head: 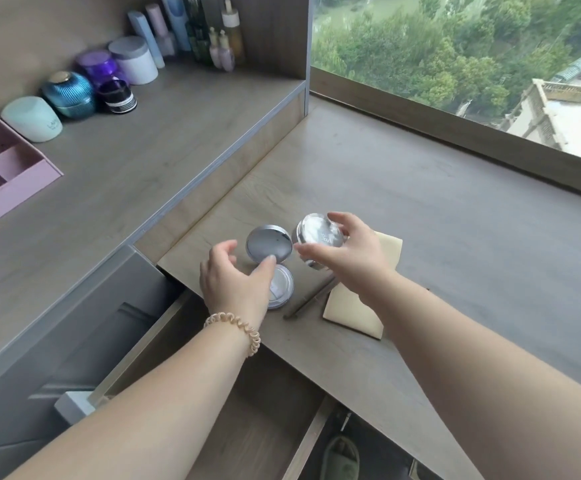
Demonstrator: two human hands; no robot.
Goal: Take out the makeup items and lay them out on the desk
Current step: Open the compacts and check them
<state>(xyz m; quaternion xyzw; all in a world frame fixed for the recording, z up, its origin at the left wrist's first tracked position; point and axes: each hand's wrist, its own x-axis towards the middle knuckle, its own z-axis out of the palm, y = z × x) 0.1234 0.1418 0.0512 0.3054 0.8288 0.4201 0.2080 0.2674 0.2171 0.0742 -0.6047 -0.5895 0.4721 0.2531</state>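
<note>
**The jar could tip or bump the little mirror**

The round jar (318, 233) is at the middle of the desk (455, 237). The right hand (346, 252) holds it, with fingers curled over the top and the thumb under the near side. The jar looks tilted, and I cannot tell if its bottom is on the wood yet. If the hand lets go now, the jar could roll or fall over.

The open compact (270, 245) is just beside the jar, at its 9 o'clock. Its mirror lid stands up. A bump from the jar could knock the lid or push the compact toward the desk edge.

The left hand (237, 284) is over the flat half of the compact with loose fingers, gripping nothing. I cannot tell if it touches the compact.

A thin pencil (309, 299) lies at 5 o'clock from the compact, partly on a tan pouch (353, 310). The pencil is round, so an arm brushing it could make it roll. The open drawer (264, 410) is at 6 o'clock, right under the edge, so things could drop in.

The desk is flat grey-brown wood. At 10 o'clock a higher shelf (143, 150) holds pots (69, 93), bottles (228, 29) and a pink tray (15, 168). At 1 o'clock a big window (455, 46) shows green trees.
</note>
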